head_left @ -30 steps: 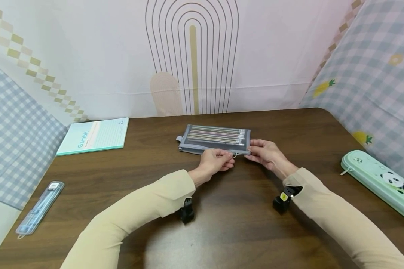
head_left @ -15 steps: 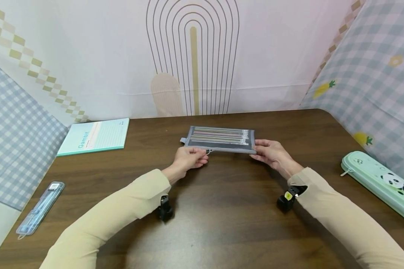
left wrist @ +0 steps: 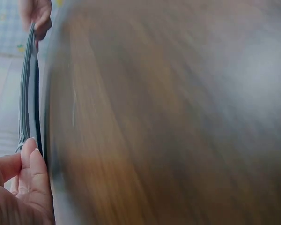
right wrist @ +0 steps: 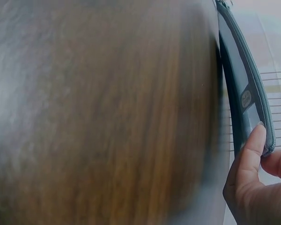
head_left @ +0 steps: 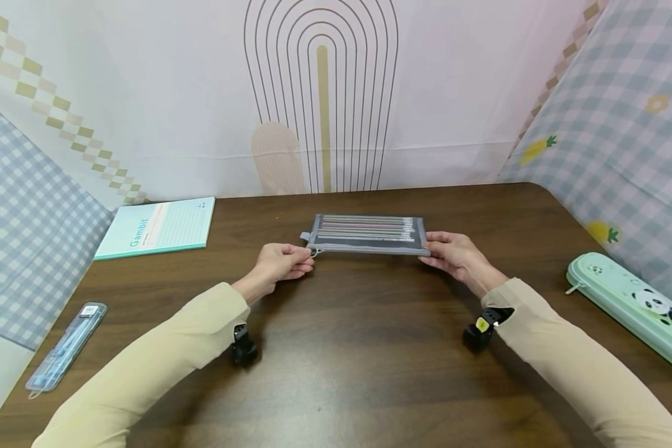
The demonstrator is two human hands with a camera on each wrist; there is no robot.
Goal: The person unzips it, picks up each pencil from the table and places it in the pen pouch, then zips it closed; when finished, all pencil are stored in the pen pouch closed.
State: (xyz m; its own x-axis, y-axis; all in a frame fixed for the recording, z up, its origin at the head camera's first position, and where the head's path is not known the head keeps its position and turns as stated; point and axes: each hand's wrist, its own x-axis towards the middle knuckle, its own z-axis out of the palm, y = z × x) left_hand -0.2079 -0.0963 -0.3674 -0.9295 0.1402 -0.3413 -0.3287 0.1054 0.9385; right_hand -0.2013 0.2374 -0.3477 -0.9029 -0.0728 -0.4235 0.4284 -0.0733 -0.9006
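A flat grey zip pencil pouch (head_left: 369, 242) with a see-through front lies toward the back of the table, several pencils (head_left: 364, 228) showing inside. My left hand (head_left: 282, 264) pinches the zipper pull (head_left: 314, 252) at the pouch's left front corner. At the opposite end, my right hand (head_left: 453, 256) grips the right front corner between thumb and fingers. The right wrist view shows the zip edge (right wrist: 253, 70) running away from that thumb, with a small round badge (right wrist: 246, 99) on the pouch's side. From the left wrist, the pouch edge (left wrist: 29, 89) appears nearly edge-on.
At the back left lies a mint notebook (head_left: 157, 228) marked "Gambit". A slim clear blue case (head_left: 67, 347) lies by the left edge. On the right stands a green panda pencil case (head_left: 633, 305). Brown wood tabletop (head_left: 336, 361) spreads in front, with patterned cloth (head_left: 453, 93) behind.
My left hand has slid left along the pouch's front edge with the zipper pull, from near the right end to the left corner. The right hand and pouch shifted slightly right.
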